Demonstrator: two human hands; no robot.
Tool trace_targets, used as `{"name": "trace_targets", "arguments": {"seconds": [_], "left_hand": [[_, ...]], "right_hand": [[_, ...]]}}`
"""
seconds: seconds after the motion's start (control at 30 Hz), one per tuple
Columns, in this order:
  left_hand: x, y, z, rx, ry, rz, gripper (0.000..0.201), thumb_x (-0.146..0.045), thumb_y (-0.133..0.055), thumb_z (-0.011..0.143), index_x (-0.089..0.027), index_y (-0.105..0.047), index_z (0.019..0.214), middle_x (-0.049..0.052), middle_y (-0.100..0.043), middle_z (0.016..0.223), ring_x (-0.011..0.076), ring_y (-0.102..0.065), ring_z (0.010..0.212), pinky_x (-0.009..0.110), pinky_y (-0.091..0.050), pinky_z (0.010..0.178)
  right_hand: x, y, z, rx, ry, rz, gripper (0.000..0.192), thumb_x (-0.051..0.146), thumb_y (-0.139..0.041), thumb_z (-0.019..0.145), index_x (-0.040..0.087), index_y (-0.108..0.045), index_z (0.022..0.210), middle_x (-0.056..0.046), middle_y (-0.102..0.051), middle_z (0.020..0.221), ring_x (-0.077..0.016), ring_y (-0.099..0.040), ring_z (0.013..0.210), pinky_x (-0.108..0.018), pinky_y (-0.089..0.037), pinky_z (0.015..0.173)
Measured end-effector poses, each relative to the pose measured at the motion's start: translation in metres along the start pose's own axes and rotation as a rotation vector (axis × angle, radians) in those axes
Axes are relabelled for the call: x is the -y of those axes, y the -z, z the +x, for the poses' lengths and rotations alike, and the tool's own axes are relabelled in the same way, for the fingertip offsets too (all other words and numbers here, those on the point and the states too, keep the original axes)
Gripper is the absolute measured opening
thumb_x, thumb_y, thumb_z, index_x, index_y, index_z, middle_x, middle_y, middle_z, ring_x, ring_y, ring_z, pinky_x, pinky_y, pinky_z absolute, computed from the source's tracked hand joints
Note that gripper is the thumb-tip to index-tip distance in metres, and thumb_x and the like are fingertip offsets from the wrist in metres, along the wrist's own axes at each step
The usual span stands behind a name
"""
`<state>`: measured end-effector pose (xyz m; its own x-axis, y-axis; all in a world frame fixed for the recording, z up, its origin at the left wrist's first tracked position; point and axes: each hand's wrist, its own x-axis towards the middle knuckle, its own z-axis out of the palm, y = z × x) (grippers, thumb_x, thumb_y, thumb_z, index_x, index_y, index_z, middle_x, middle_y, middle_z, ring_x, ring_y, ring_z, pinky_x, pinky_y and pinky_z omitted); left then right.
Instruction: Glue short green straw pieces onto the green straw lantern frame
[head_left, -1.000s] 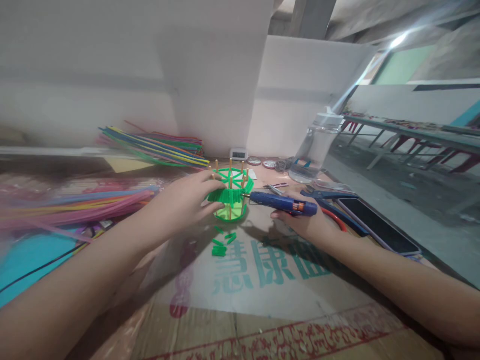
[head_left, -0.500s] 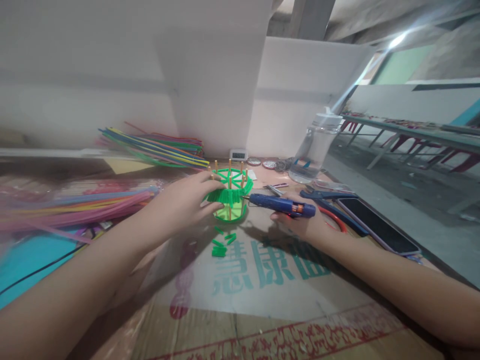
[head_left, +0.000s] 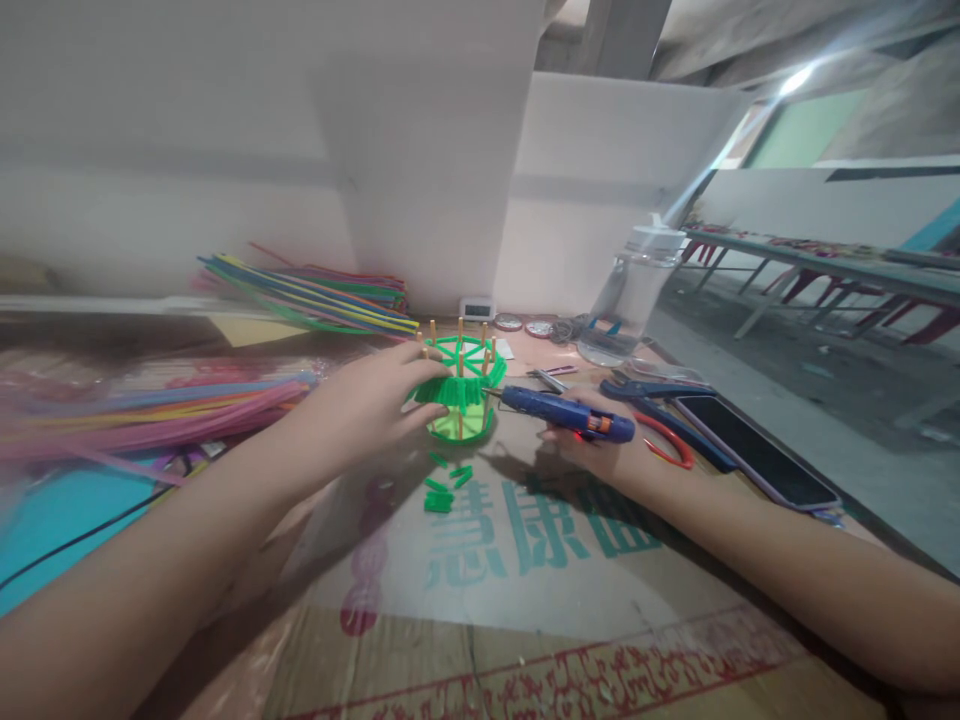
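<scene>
A small round two-tier model (head_left: 462, 392) of green pipe cleaner and upright wooden sticks stands on the table. My left hand (head_left: 390, 395) holds it from the left, thumb low and fingers at the upper tier. In my right hand (head_left: 592, 450) is a blue glue gun (head_left: 568, 411), its metal tip pointing left at the model's right side, by the green fringe. A tiny red light shows on the gun. Several short green pipe cleaner pieces (head_left: 439, 500) lie in front of the model.
Coloured pipe cleaner bundles (head_left: 315, 295) lie at the back left, others in plastic (head_left: 225, 415) nearer. To the right are a water bottle (head_left: 626, 295), blue pliers (head_left: 667, 400), red-handled scissors (head_left: 667, 440) and a phone (head_left: 757, 450). A small digital clock (head_left: 477, 309) stands behind.
My right hand and the glue gun have shifted very slightly to the right, the tip still close to the model. My left hand keeps its place.
</scene>
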<state>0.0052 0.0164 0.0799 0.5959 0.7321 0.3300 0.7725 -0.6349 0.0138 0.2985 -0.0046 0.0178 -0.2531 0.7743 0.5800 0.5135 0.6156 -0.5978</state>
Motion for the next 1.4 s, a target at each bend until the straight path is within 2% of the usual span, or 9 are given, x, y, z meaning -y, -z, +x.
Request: {"name": "trace_targets", "arguments": {"seconds": [0.3,0.4,0.6,0.83,1.07,1.4], "left_hand": [[0.0011,-0.0008,-0.0002,-0.007,-0.013,-0.01,0.039,-0.043,-0.056,0.095,-0.02,-0.065,0.126,0.01,-0.062,0.132,0.0295,-0.065,0.111,0.044,-0.054,0.093],[0.0005,-0.0006,0.0001,0.0,-0.009,-0.012,0.04,-0.042,-0.056,0.095,-0.021,-0.065,0.127,0.01,-0.061,0.133,0.0298,-0.065,0.113,0.044,-0.053,0.095],[0.0004,-0.0009,0.0003,0.004,0.01,-0.004,0.039,-0.043,-0.058,0.094,-0.022,-0.066,0.126,0.009,-0.061,0.132,0.0292,-0.066,0.111,0.043,-0.054,0.093],[0.0023,-0.0032,-0.0008,-0.02,-0.006,0.009,0.039,-0.043,-0.057,0.094,-0.022,-0.066,0.126,0.009,-0.063,0.13,0.0288,-0.066,0.109,0.041,-0.054,0.09],[0.0022,-0.0028,-0.0009,-0.019,-0.014,0.023,0.039,-0.043,-0.057,0.094,-0.022,-0.066,0.126,0.009,-0.062,0.13,0.0289,-0.066,0.108,0.042,-0.054,0.088],[0.001,-0.0021,-0.0001,-0.021,-0.016,0.029,0.039,-0.042,-0.057,0.094,-0.021,-0.066,0.125,0.009,-0.063,0.13,0.0288,-0.067,0.108,0.042,-0.055,0.089]], "right_hand": [[-0.0019,-0.0027,-0.0048,-0.007,-0.018,0.114,0.027,0.037,-0.077,0.081,0.021,-0.064,0.098,-0.004,-0.074,0.084,-0.0193,-0.069,0.069,-0.032,-0.055,0.063],[-0.0018,-0.0043,-0.0053,-0.031,0.001,0.141,0.029,0.034,-0.076,0.08,0.022,-0.061,0.103,-0.002,-0.071,0.082,-0.0174,-0.067,0.066,-0.03,-0.054,0.061],[-0.0011,-0.0037,-0.0023,-0.044,0.032,0.051,0.022,0.036,-0.076,0.08,0.024,-0.061,0.092,0.001,-0.067,0.072,-0.0156,-0.06,0.059,-0.028,-0.05,0.055],[-0.0044,-0.0039,-0.0025,-0.064,0.043,0.019,0.021,0.036,-0.076,0.08,0.025,-0.061,0.089,0.002,-0.066,0.07,-0.0152,-0.059,0.057,-0.028,-0.048,0.053],[-0.0025,-0.0041,-0.0027,-0.028,-0.006,0.015,0.02,0.036,-0.076,0.079,0.024,-0.061,0.086,0.003,-0.065,0.068,-0.0144,-0.058,0.056,-0.027,-0.047,0.051],[-0.0004,-0.0028,-0.0025,-0.049,0.023,-0.004,0.019,0.034,-0.077,0.078,0.024,-0.062,0.084,0.004,-0.065,0.064,-0.0139,-0.057,0.053,-0.026,-0.046,0.05]]}}
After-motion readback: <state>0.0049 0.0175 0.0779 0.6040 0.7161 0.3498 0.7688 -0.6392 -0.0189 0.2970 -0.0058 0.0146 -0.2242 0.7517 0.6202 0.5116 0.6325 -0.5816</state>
